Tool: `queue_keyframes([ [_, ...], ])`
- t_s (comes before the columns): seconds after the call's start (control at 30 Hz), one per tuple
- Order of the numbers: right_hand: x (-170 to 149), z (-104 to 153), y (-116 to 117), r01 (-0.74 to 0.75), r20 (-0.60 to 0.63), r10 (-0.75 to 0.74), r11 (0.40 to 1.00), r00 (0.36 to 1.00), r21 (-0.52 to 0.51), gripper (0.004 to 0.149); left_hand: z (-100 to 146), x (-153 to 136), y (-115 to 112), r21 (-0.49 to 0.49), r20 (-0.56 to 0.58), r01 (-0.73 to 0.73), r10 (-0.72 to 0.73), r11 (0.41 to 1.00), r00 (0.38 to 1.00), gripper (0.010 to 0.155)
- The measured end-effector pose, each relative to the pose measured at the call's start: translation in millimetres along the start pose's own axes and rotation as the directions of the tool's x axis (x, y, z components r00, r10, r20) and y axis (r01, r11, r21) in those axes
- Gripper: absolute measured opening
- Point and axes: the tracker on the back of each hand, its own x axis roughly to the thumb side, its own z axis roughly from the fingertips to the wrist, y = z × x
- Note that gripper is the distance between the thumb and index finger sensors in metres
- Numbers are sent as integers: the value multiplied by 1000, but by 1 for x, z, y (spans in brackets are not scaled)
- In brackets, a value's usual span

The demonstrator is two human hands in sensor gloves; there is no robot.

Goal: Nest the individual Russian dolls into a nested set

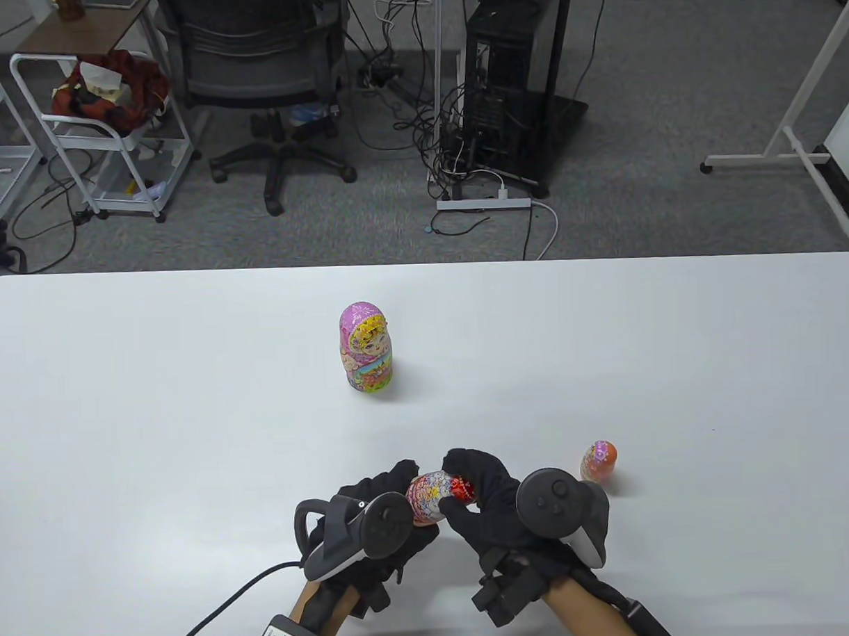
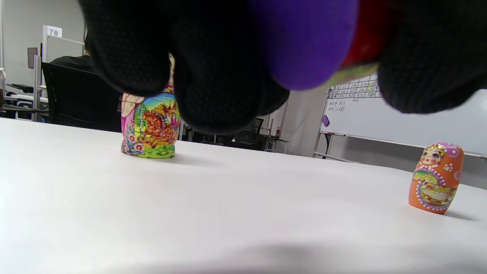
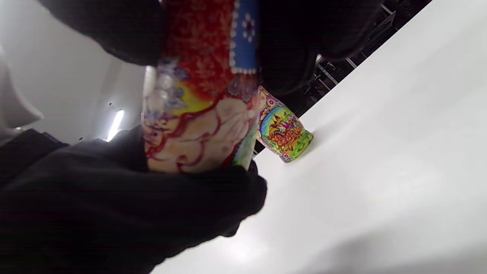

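Note:
Both hands hold one red-and-white doll (image 1: 436,497) on its side just above the table near the front edge. My left hand (image 1: 389,503) grips its white patterned lower end. My right hand (image 1: 476,493) grips its red upper end. The doll fills the right wrist view (image 3: 201,95) between black gloved fingers (image 3: 121,213). A large pink doll (image 1: 365,346) stands upright at the table's middle; it shows partly hidden in the left wrist view (image 2: 150,127) and in the right wrist view (image 3: 285,135). A small orange doll (image 1: 598,461) stands to the right of my right hand, also in the left wrist view (image 2: 435,177).
The white table (image 1: 156,411) carries only the dolls. Behind its far edge are an office chair (image 1: 263,73), a white cart (image 1: 105,127), a computer tower with cables (image 1: 507,85) and a white stand (image 1: 794,131). A cable (image 1: 219,614) trails from my left wrist.

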Motion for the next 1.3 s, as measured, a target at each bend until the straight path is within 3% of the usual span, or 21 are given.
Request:
queue_keyframes([
  [0.13, 3, 1, -4, -116, 11, 118, 990, 993, -82, 62, -2, -1, -3, -15, -30, 131, -131, 991, 991, 94],
  [0.27, 3, 1, -8, -139, 18, 142, 984, 990, -111, 65, 0, -4, -5, -13, -33, 105, -105, 994, 994, 93],
  [0.33, 1, 1, -12, -320, 24, 329, 931, 944, -175, 65, 0, -6, -4, 8, -41, 90, -89, 996, 995, 93],
  [0.43, -3, 1, -12, -512, -26, 517, 837, 855, -192, 67, 1, -11, -4, 0, -50, 29, -29, 1000, 998, 94],
  [0.57, -11, -3, -6, -595, -77, 590, 796, 804, -114, 64, 2, -13, 0, 26, -69, -32, 34, 999, 997, 95],
  [0.77, -31, -10, 16, -749, -93, 753, 658, 651, 83, 62, 2, -10, 1, 30, -54, -32, 34, 999, 998, 95],
  [0.9, -39, -12, 22, -746, -102, 761, 648, 641, 154, 61, 3, -10, 0, 33, -48, -33, 35, 999, 998, 95],
  [1.17, -42, -11, 22, -745, -110, 767, 641, 632, 184, 66, 2, -10, 0, 25, -51, -36, 37, 999, 998, 95],
  [1.23, -40, -11, 17, -715, -109, 740, 671, 664, 196, 72, 2, -10, 0, 23, -51, -35, 36, 999, 998, 95],
  [1.3, -33, -13, 2, -690, -137, 701, 713, 700, 125, 71, 3, -10, 1, 28, -53, -36, 37, 999, 998, 95],
])
